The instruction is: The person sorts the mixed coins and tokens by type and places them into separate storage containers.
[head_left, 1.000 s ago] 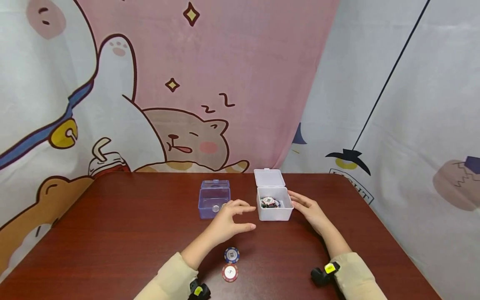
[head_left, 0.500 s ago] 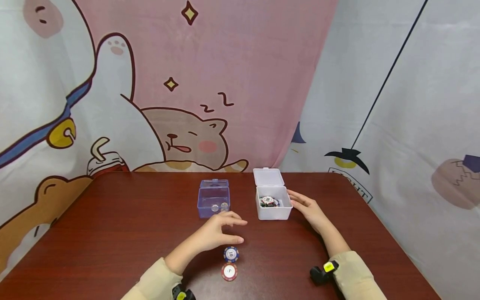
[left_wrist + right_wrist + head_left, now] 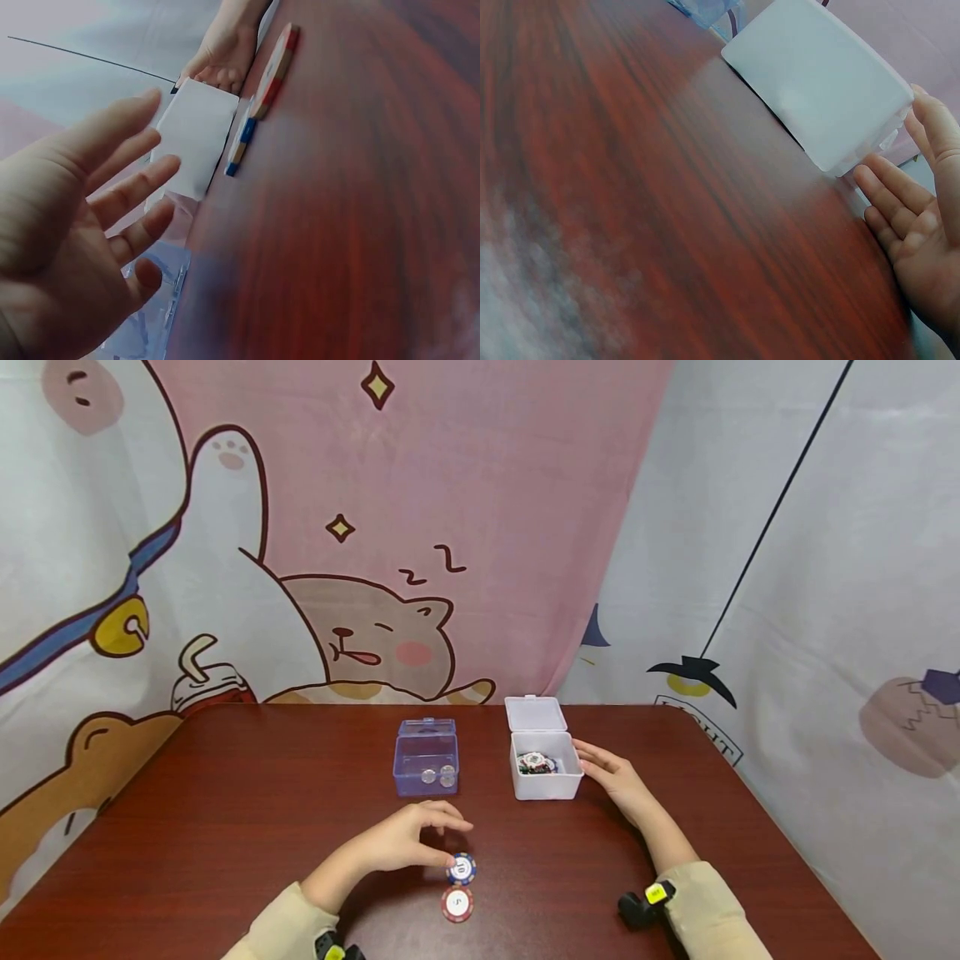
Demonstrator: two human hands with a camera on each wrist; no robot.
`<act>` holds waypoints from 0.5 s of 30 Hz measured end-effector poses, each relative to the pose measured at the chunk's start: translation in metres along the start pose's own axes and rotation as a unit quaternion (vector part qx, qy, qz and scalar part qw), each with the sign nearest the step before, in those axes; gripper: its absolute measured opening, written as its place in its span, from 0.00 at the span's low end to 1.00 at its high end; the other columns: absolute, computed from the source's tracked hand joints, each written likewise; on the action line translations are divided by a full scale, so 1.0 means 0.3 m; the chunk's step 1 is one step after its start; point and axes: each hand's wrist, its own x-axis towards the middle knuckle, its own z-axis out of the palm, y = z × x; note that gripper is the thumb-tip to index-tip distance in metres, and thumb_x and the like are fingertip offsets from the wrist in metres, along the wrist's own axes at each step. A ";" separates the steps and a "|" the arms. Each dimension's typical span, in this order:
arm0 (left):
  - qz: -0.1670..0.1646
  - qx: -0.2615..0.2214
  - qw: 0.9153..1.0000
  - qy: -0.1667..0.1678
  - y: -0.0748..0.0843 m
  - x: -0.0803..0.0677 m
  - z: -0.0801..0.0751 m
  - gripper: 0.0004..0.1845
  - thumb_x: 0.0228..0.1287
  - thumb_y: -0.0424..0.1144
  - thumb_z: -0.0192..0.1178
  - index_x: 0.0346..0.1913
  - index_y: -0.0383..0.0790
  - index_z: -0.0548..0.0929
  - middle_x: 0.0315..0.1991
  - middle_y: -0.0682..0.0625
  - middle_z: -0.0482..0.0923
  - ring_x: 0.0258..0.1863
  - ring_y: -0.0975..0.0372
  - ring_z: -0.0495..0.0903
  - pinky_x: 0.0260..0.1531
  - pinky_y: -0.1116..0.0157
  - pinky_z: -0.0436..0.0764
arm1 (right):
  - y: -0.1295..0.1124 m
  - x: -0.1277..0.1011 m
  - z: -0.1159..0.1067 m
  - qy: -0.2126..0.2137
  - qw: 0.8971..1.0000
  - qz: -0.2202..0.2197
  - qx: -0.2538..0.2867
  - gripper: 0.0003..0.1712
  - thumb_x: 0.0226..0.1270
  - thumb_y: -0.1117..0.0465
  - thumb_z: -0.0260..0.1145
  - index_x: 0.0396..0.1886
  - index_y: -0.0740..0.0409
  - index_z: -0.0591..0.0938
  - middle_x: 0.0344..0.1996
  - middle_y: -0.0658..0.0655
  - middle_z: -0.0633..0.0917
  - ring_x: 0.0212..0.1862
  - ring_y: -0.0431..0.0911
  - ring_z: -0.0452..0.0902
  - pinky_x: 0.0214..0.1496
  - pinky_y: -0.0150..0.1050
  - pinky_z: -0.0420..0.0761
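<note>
Fingertips first: your left hand (image 3: pixel 390 845) hovers with its grip spread and relaxed, thumb tip right at the blue chip (image 3: pixel 461 867) lying flat on the counter (image 3: pixel 225 827), just behind the red chip (image 3: pixel 457 903). I'd say the disc is thin and hard-edged, so slide a fingertip under its striped rim and pinch across the edge, not down on the face. Your right hand (image 3: pixel 617 777) rests flat, fingers straight, beside the white box (image 3: pixel 546 787), matte plastic with its hinged lid up and chips inside. The clear blue box (image 3: pixel 426 766) is glossy and see-through.
</note>
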 end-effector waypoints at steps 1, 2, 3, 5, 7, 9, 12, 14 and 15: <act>0.001 -0.002 1.000 -0.008 -0.003 -0.002 0.000 0.23 0.56 0.38 0.70 0.55 0.36 0.82 0.49 0.48 0.78 0.41 0.53 0.76 0.43 0.61 0.76 | 0.001 0.001 -0.001 0.001 1.000 0.000 0.000 0.27 0.71 0.59 0.60 0.67 0.60 0.71 0.59 0.66 0.75 0.62 0.54 0.68 0.54 0.28 0.68; 0.000 -0.004 1.000 -0.016 -0.005 -0.004 0.000 0.23 0.55 0.37 0.70 0.55 0.36 0.82 0.49 0.48 0.78 0.41 0.54 0.76 0.43 0.61 0.76 | 0.003 0.001 -0.002 0.000 1.000 0.000 0.000 0.27 0.71 0.59 0.60 0.67 0.60 0.71 0.60 0.66 0.75 0.62 0.54 0.68 0.54 0.28 0.68; 0.001 -0.004 1.000 -0.024 -0.008 -0.006 0.000 0.23 0.55 0.36 0.70 0.55 0.36 0.81 0.49 0.48 0.77 0.41 0.54 0.76 0.43 0.61 0.76 | 0.003 0.000 -0.003 -0.001 1.000 0.002 -0.001 0.27 0.71 0.60 0.60 0.68 0.59 0.70 0.60 0.66 0.75 0.63 0.54 0.67 0.54 0.28 0.68; 0.001 -0.002 0.999 -0.038 -0.012 -0.007 0.001 0.23 0.55 0.34 0.70 0.56 0.36 0.81 0.50 0.49 0.77 0.43 0.55 0.76 0.44 0.62 0.76 | -0.008 -0.004 -0.002 -0.002 1.000 0.007 -0.002 0.27 0.71 0.61 0.60 0.68 0.60 0.70 0.60 0.66 0.75 0.63 0.56 0.66 0.54 0.28 0.68; 0.000 0.002 0.999 -0.049 -0.016 -0.007 0.003 0.23 0.54 0.32 0.70 0.56 0.36 0.81 0.50 0.49 0.77 0.43 0.57 0.76 0.45 0.63 0.75 | -0.036 -0.013 0.003 -0.004 1.000 0.009 -0.002 0.27 0.71 0.62 0.59 0.68 0.62 0.70 0.60 0.68 0.74 0.63 0.57 0.66 0.53 0.27 0.68; -0.001 0.010 0.998 -0.056 -0.019 -0.008 0.005 0.23 0.54 0.31 0.70 0.55 0.36 0.81 0.49 0.50 0.78 0.44 0.59 0.76 0.45 0.64 0.75 | -0.069 -0.024 0.009 -0.006 1.000 0.009 -0.003 0.26 0.71 0.64 0.58 0.67 0.65 0.69 0.60 0.69 0.74 0.63 0.57 0.66 0.53 0.27 0.68; 0.002 0.022 0.998 -0.061 -0.026 -0.007 0.010 0.23 0.53 0.31 0.70 0.55 0.36 0.82 0.49 0.51 0.78 0.44 0.62 0.75 0.46 0.65 0.74 | -0.100 -0.034 0.014 -0.008 1.000 0.006 -0.006 0.26 0.71 0.65 0.58 0.67 0.67 0.68 0.60 0.71 0.73 0.62 0.55 0.68 0.52 0.27 0.69; 0.004 0.032 0.997 -0.065 -0.030 -0.006 0.015 0.23 0.52 0.30 0.70 0.54 0.37 0.82 0.48 0.53 0.77 0.44 0.63 0.75 0.46 0.66 0.74 | -0.095 -0.031 0.013 -0.009 1.000 0.001 -0.006 0.26 0.71 0.65 0.58 0.67 0.68 0.68 0.59 0.71 0.73 0.61 0.53 0.69 0.52 0.27 0.69; 0.005 0.037 0.997 -0.066 -0.031 -0.004 0.017 0.23 0.52 0.30 0.70 0.54 0.37 0.82 0.47 0.54 0.77 0.44 0.63 0.74 0.47 0.66 0.73 | -0.090 -0.029 0.012 -0.010 1.000 -0.002 -0.005 0.26 0.71 0.65 0.58 0.67 0.68 0.68 0.59 0.71 0.73 0.61 0.52 0.69 0.52 0.27 0.69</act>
